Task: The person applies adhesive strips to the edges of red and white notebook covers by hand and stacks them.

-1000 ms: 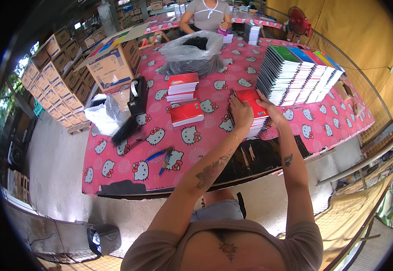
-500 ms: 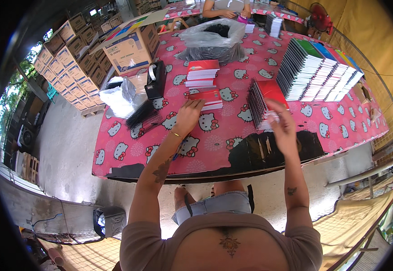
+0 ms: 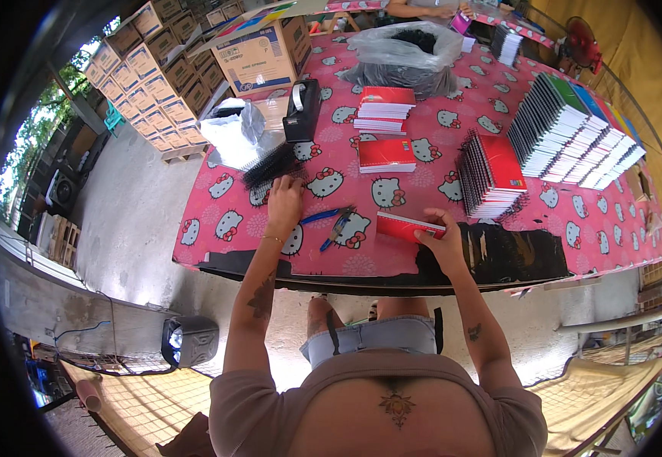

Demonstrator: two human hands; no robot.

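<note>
A thin red-covered notebook (image 3: 401,226) is in my right hand (image 3: 443,238), thumb on top, low over the front of the table. My left hand (image 3: 286,204) is at the near edge of a pile of black spiral binding coils (image 3: 274,165); its curled fingers pinch at a coil there. Blue-handled pliers (image 3: 323,215) and a second blue-handled tool (image 3: 334,233) lie between my hands. Farther back sits a small stack of red notebooks (image 3: 386,156), with a taller red stack (image 3: 386,103) behind it. Right of them stands a pile of coil-bound red notebooks (image 3: 493,175).
Tall rows of bound notebooks (image 3: 567,133) stand at the right. A clear bag of black coils (image 3: 403,61), a black hole-punch-like device (image 3: 301,114), a plastic bag (image 3: 232,131) and a carton (image 3: 258,61) are farther back. Another person's hand (image 3: 443,11) shows across the table.
My right hand has left the bound pile and now holds a red notebook near the front edge. My left hand has moved from the small red stack to the coils. The view has shifted.
</note>
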